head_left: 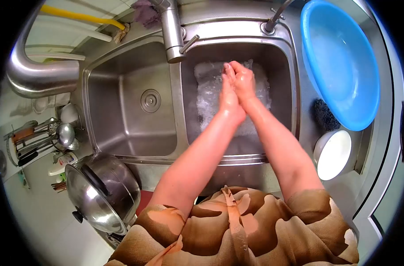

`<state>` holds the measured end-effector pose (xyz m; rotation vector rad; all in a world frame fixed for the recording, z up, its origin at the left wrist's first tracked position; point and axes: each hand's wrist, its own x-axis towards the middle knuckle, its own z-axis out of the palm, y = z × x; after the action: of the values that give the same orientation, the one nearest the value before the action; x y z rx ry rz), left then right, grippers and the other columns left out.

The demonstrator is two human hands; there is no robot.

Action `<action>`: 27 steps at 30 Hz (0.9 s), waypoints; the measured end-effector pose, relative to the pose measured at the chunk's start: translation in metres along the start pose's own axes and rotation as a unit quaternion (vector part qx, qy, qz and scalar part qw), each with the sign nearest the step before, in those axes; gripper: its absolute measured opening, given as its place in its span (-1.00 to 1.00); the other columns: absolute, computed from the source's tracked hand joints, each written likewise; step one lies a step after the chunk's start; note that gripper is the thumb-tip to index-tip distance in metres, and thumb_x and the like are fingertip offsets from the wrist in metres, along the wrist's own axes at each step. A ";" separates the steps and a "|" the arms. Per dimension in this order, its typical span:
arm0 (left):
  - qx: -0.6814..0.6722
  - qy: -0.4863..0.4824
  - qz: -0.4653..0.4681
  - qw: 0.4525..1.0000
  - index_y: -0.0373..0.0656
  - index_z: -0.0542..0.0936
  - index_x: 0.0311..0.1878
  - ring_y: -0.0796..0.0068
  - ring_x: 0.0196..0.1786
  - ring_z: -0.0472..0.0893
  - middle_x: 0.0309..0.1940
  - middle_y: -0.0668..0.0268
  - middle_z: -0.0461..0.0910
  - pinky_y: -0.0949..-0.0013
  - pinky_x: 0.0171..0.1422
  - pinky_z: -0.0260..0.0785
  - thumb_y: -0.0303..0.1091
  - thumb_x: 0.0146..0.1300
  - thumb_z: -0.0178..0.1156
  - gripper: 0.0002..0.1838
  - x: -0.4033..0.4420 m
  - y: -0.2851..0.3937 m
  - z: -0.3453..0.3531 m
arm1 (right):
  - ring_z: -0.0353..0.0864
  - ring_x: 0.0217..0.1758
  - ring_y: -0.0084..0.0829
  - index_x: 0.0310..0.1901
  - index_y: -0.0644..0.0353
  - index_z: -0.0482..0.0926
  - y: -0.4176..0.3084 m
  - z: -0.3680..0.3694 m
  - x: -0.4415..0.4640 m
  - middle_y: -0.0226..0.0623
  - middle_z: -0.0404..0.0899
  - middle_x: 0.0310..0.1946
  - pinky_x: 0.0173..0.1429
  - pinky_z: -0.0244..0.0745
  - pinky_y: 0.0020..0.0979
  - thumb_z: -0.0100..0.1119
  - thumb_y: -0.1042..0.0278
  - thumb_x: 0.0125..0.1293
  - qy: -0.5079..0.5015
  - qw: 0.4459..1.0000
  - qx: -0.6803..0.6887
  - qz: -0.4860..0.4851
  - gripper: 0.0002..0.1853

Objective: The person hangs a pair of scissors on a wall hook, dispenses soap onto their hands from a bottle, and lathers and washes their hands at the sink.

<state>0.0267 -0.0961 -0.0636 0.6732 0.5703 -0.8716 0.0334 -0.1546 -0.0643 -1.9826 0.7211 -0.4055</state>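
My left hand (229, 95) and my right hand (243, 80) are pressed together, wet, above the right basin (279, 88) of a steel double sink. The fingers of both are curled against each other, and whether something small lies between the palms cannot be made out. Below them a whitish, soapy-looking patch of water or a translucent sheet (207, 95) covers the basin floor. The steel faucet (171, 33) stands at the divider, to the left of my hands, with no stream visible from it.
At the right are a large blue basin (343, 66), a dark scrubber (326, 116) and a white bowl (332, 155). The left sink basin (117, 102) has a round drain. A lidded steel pot (102, 190) and a utensil rack (33, 142) stand at the left.
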 end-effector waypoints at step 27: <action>-0.114 0.024 -0.105 0.988 -0.13 0.51 -0.09 0.25 0.00 0.52 -0.12 0.23 0.56 0.14 0.12 0.34 0.25 0.30 -0.18 -0.40 0.041 0.016 -0.049 | 0.55 -0.29 -0.41 -0.31 0.18 0.57 0.042 0.008 -0.018 -0.30 0.58 -0.36 -0.20 0.41 -0.47 0.10 0.26 0.30 -0.110 0.652 0.591 0.462 -0.83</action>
<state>0.0524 -0.0727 -0.1196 0.4314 0.7824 -0.9693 0.0110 -0.1530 -0.1043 -0.2667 0.8629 0.0565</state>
